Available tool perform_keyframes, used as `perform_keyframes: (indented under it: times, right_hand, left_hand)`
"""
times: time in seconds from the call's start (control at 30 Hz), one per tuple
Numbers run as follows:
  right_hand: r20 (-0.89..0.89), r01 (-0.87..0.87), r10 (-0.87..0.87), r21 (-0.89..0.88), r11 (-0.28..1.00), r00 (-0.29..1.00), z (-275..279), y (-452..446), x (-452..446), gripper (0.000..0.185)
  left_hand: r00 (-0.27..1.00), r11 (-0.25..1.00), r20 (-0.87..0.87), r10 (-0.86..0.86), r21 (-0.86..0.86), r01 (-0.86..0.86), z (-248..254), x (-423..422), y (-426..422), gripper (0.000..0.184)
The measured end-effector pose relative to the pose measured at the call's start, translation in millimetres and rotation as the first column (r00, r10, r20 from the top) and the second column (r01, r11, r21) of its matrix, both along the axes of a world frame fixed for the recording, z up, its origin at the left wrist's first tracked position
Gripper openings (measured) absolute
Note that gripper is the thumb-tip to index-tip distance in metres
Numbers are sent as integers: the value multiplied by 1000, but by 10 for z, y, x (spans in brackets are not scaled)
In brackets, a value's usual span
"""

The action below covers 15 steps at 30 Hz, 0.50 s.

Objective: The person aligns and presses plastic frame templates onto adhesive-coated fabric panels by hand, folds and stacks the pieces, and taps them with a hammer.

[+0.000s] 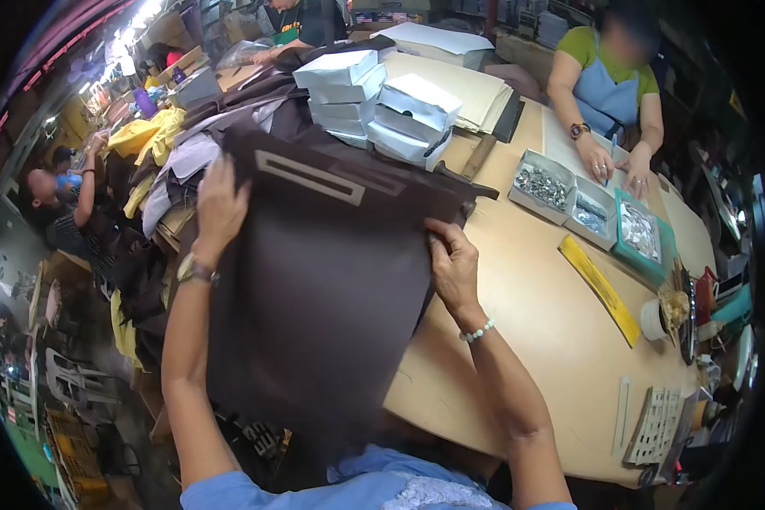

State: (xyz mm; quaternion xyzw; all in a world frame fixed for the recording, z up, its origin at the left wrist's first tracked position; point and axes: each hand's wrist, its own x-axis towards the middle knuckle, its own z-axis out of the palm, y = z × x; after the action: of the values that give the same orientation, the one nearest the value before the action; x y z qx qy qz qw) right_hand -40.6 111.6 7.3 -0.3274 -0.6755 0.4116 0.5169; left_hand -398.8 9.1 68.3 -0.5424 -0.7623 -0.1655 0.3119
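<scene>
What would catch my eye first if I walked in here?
Probably the big dark brown cloth in the middle, with the left hand at its left edge and the right hand gripping its right. Beyond it, white boxes are stacked; a bright yellow strip lies on the table.

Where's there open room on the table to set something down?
The tabletop is bare between your right hand and the yellow strip, and onward toward the slotted pale panel. Crowded: beyond the dark sheet, with white boxes and heaped cloth, and past the yellow strip, where open parts boxes stand.
</scene>
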Motion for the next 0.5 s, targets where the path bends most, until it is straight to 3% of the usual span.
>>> perform_keyframes:
  times: [0.07,0.17,0.37,0.5]
  right_hand:
    - [83,59,-51,-101,993,995,5,29,-35,23]
    - [271,156,-174,90,984,947,-153,174,-46,31]
    - [350,244,-341,292,925,872,-500,534,-49,51]
    - [375,227,-330,293,929,866,-521,594,-55,59]
  left_hand:
    - [996,987,14,91,-136,-88,-271,-66,281,63]
    - [996,978,-40,78,-193,-85,-518,-40,641,63]
    - [990,962,41,133,-246,-119,-815,49,1289,61]
    - [947,961,275,165,-261,-92,-1070,185,1427,62]
